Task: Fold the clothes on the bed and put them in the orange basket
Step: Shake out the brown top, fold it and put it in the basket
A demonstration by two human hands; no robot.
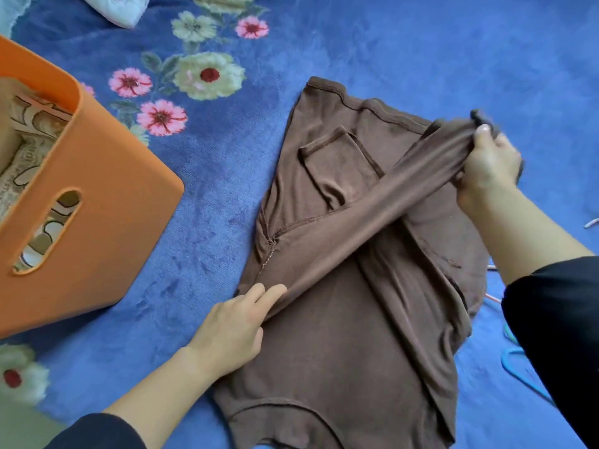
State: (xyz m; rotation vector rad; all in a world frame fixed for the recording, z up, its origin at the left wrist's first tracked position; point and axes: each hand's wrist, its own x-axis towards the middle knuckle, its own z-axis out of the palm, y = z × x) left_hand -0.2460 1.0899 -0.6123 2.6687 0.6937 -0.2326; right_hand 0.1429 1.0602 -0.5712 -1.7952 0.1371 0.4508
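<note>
Pulling the sleeve (372, 209) too hard could drag the brown shirt (340, 335) askew, since your right hand (489, 170) grips its cuff end taut while your left hand (236, 328) only presses flat, fingers straight, at the shoulder. The shirt lies on the blue floral blanket (421, 43), thin and creased, its other side folded in. The orange basket (107, 196) stands well to the left, patterned cloth (29, 131) inside.

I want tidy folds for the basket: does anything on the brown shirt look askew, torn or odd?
No damage shows. On the brown long-sleeved shirt, only one sleeve looks askew: it runs slantwise across the body, pulled taut by the right hand while the left hand presses its shoulder end. Likely mid-fold, not a fault.
</note>
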